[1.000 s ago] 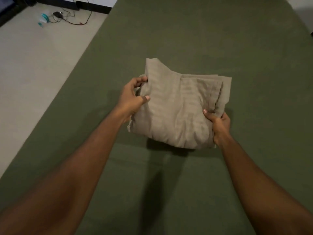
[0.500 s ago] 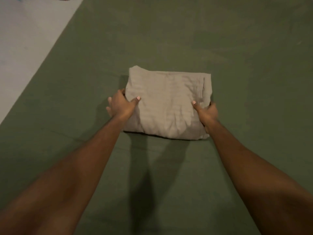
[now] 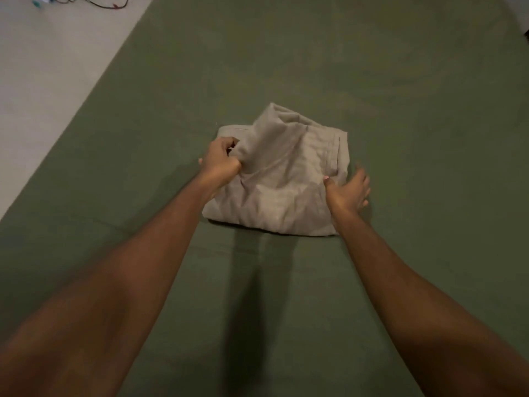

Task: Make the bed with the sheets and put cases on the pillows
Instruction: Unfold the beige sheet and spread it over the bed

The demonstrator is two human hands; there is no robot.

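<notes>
A folded beige sheet (image 3: pixel 283 184) with faint stripes lies in the middle of the bed, which is covered in dark green fabric (image 3: pixel 400 96). My left hand (image 3: pixel 220 161) grips the top layer at the bundle's left edge and lifts it, so a fold stands up towards the far side. At the bundle's right edge is my right hand (image 3: pixel 347 190), fingers spread and relaxed, with the thumb touching the sheet. No pillows or pillow cases are in view.
The bed's left edge runs diagonally from top centre to the left side. Beyond it is pale floor (image 3: pixel 43 67), with cables (image 3: pixel 94 1) and a small teal object (image 3: pixel 38 0) at the top left.
The sheet bundle went from held in the air to lying flat on the bed. My left hand has since pinched and raised the top layer, and my right hand has let go and spread open.
</notes>
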